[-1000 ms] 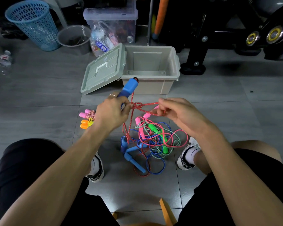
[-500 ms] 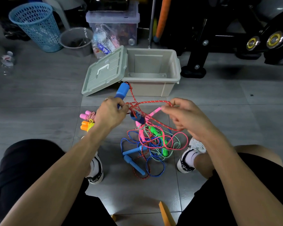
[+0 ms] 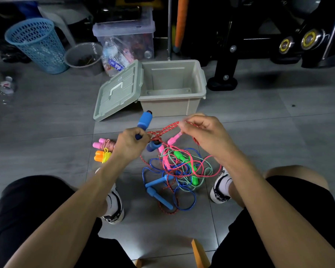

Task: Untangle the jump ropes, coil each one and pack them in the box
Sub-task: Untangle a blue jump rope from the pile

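— Left hand (image 3: 131,144) first: what's it got?

— Its fingers are curled round the lower end of a blue foam-covered jump-rope handle (image 3: 144,121), which sticks up and away from the knuckles. The right hand (image 3: 205,132) is level with it, pinching a loop of red speckled braided cord (image 3: 165,129) between thumb and fingertips; the cord is stretched between the two hands.

— Go from the biggest thing down, then.

— Beyond both hands, on the grey tiled floor (image 3: 259,117), stands an open beige plastic storage box (image 3: 172,105); nothing shows inside it. Its grey-green lid with a white handle (image 3: 118,91) leans against the box's left side, beyond the left hand.

— And the ropes?

— Below the hands, between the person's two shoes, lies the tangled heap of jump ropes (image 3: 177,172): blue, pink, green-and-white and red cords looped through each other. A second dark blue handle (image 3: 153,146) hangs right beside the left hand, with red cord knotted at its top. Nearer the person are two light blue plastic handles (image 3: 159,190); under the right hand, two bright green handles (image 3: 184,159) and a pink handle (image 3: 174,137).

— Anything already sorted?

— Left of the left hand, touching each other on the floor: a coiled red-and-white rope with pink handles (image 3: 103,144) and a coiled yellow rope with orange handles (image 3: 102,156).
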`<move>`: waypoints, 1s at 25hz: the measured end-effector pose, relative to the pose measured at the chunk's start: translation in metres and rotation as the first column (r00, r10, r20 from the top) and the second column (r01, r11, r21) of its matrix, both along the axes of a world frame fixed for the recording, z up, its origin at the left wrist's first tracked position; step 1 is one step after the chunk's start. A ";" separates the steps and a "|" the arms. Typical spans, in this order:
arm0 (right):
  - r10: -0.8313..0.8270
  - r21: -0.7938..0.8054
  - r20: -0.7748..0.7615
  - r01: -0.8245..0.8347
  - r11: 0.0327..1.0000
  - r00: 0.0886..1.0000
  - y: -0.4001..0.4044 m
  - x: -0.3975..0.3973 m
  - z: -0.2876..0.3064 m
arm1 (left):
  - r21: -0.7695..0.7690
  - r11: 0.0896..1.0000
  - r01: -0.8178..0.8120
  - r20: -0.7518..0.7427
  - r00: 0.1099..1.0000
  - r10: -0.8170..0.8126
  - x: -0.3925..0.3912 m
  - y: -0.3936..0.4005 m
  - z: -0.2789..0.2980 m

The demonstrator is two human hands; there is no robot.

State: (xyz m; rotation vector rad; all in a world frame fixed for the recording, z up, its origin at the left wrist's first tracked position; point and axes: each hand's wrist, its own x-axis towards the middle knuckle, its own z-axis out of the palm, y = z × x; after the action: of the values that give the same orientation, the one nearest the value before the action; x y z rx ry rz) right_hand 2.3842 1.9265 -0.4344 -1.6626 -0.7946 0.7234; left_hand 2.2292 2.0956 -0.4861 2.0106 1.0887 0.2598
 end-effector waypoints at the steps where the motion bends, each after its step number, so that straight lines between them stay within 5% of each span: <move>1: -0.016 0.061 -0.146 0.025 0.998 0.989 0.002 -0.002 0.000 | -0.018 1.000 0.017 0.008 1.000 -0.016 0.002 -0.003 0.001; 4: 0.029 0.162 -0.557 0.074 0.984 0.830 0.006 -0.006 0.001 | -0.068 0.997 0.037 0.055 0.998 -0.033 0.010 -0.011 0.008; 11: -0.042 0.166 -0.801 0.288 0.943 0.597 0.008 0.000 0.004 | -0.252 0.968 0.019 0.134 0.991 0.015 0.017 -0.020 0.022; 13: -0.183 0.015 -0.678 0.262 0.965 0.712 0.011 -0.002 0.001 | -0.276 0.961 0.020 0.162 0.986 0.026 0.018 -0.021 0.024; 16: -0.098 -0.267 -0.073 0.075 0.961 0.992 0.009 -0.005 -0.006 | -0.278 0.959 0.054 0.213 0.977 0.007 0.020 -0.023 0.029; 19: 0.165 -0.401 0.298 -0.034 0.915 0.940 0.008 -0.012 -0.010 | -0.267 0.962 0.061 0.259 0.966 0.011 0.019 -0.022 0.033; 25: 0.260 -0.469 0.333 -0.080 0.880 0.906 0.007 -0.003 -0.007 | -0.267 0.959 0.095 0.246 0.969 -0.028 0.016 -0.024 0.033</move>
State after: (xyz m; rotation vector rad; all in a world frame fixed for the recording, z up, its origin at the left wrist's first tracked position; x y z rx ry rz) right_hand 2.3808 1.9333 -0.4409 -2.2180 -1.1327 0.7483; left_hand 2.2450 2.0712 -0.4528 1.7097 0.8562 0.2929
